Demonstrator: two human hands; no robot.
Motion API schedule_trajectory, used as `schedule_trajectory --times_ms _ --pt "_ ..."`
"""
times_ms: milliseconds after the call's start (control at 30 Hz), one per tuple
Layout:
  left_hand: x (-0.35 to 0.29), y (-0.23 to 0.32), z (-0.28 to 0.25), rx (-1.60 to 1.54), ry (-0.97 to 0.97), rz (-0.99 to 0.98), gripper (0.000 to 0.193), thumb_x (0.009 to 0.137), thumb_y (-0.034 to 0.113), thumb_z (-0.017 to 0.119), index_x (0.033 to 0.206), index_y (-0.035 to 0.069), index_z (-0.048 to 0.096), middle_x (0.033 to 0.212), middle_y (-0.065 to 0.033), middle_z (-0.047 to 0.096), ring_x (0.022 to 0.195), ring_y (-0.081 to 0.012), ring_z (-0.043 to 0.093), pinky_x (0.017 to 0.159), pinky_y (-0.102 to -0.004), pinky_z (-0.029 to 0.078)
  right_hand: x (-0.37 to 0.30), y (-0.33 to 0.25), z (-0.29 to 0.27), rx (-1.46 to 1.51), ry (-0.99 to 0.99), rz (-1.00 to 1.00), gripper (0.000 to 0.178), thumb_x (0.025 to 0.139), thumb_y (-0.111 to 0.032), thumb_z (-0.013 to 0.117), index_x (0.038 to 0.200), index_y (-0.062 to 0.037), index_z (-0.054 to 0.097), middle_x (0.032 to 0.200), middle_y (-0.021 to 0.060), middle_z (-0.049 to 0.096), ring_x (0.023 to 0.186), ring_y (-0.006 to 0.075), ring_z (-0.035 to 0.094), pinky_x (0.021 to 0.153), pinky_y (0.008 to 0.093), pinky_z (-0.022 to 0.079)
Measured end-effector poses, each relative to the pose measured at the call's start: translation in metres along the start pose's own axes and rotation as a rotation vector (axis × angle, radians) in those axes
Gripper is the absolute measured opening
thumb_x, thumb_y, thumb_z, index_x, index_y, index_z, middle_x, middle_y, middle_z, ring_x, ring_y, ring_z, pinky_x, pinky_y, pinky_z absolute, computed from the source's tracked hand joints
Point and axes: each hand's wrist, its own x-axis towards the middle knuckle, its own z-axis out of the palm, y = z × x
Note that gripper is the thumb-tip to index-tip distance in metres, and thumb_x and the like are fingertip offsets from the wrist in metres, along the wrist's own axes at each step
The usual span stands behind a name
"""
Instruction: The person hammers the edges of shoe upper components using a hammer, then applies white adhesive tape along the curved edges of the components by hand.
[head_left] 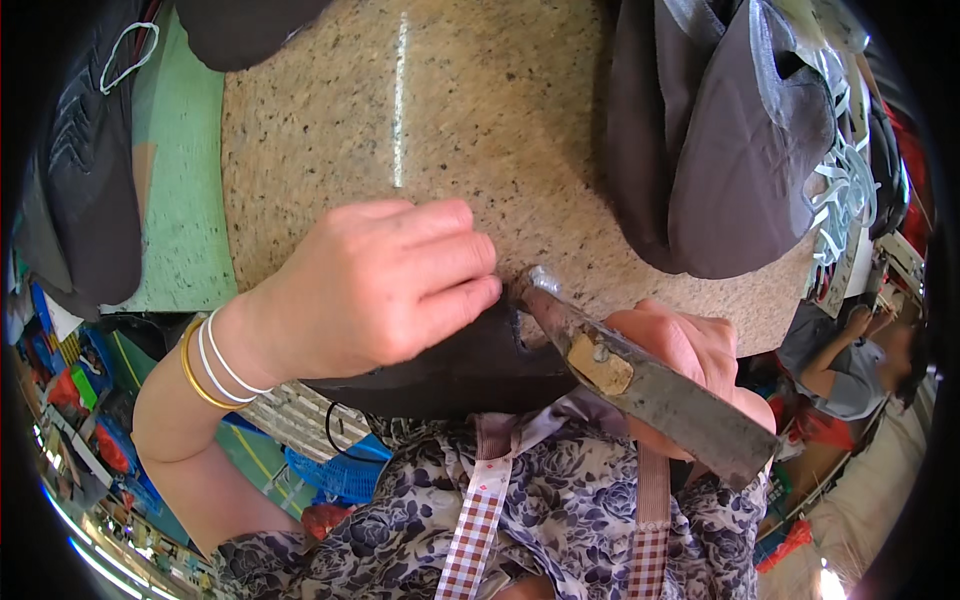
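Note:
My right hand (690, 350) is closed around a hammer, its handle mostly hidden behind the worn steel head (690, 420). The narrow end of the head points at the fingertips of my left hand (390, 280). That left hand is curled, pinching the edge of a dark grey fabric shoe upper (450, 380) at the near edge of the stone-topped table (500, 130). Exactly what lies between its fingertips is hidden. The upper hangs toward my body, and a small slit-like opening shows beside the hammer's tip.
More dark grey shoe uppers (740, 160) stand at the right, with pale laces (845, 200) beside them. Others lie at the left (90, 170) on a green board (180, 200). A blue basket (330, 475) sits below the table. Another person (850, 360) works at the far right.

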Motion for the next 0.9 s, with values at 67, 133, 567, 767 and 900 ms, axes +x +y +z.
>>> schedule_trajectory --times_ms 67,133,567,767,900 --pt "0.002 0.005 -0.004 -0.006 -0.015 -0.05 0.02 0.064 0.006 0.072 0.083 0.006 0.067 0.078 -0.0029 0.061 0.066 -0.0181 0.058 0.05 -0.0272 0.046 0.0 -0.001 0.002 0.001 -0.029 0.018 0.028 0.066 -0.011 0.067 0.092 -0.003 0.058 0.068 0.0074 0.058 0.051 0.0242 0.057 0.046 0.0357 0.042" --pt "0.0 0.003 -0.004 -0.006 -0.028 -0.106 0.02 0.064 0.006 0.072 0.083 0.006 0.067 0.078 -0.0031 0.061 0.066 -0.0184 0.058 0.05 -0.0274 0.046 0.003 -0.003 0.003 0.003 -0.06 0.028 0.027 0.066 -0.012 0.068 0.09 -0.0036 0.059 0.068 0.0067 0.058 0.051 0.0247 0.057 0.047 0.0357 0.042" --pt "-0.024 0.02 0.005 0.08 0.178 -0.191 0.02 0.063 0.007 0.076 0.08 0.007 0.067 0.077 -0.0014 0.06 0.066 -0.0181 0.055 0.051 -0.0284 0.044 0.023 0.005 -0.009 0.002 -0.132 -0.055 0.022 0.069 -0.011 0.072 0.086 -0.0076 0.059 0.071 0.0072 0.06 0.055 0.0252 0.059 0.051 0.0349 0.044" --pt "-0.033 0.011 0.003 -0.077 0.218 -0.277 0.019 0.066 0.007 0.078 0.078 0.002 0.063 0.074 -0.0038 0.058 0.061 -0.0192 0.054 0.049 -0.0295 0.044 0.04 -0.013 -0.014 -0.206 -0.291 -0.105 0.023 0.067 -0.006 0.072 0.085 -0.009 0.058 0.072 0.005 0.059 0.059 0.0252 0.06 0.052 0.0351 0.045" --pt "-0.029 0.04 0.003 0.191 0.216 -0.335 0.016 0.069 0.007 0.076 0.082 0.007 0.067 0.073 -0.0029 0.057 0.065 -0.0185 0.055 0.05 -0.0292 0.044 0.045 -0.015 -0.01 -0.114 -0.274 -0.085 0.02 0.07 -0.006 0.071 0.084 -0.0081 0.058 0.072 0.005 0.06 0.063 0.0264 0.061 0.054 0.0351 0.046"
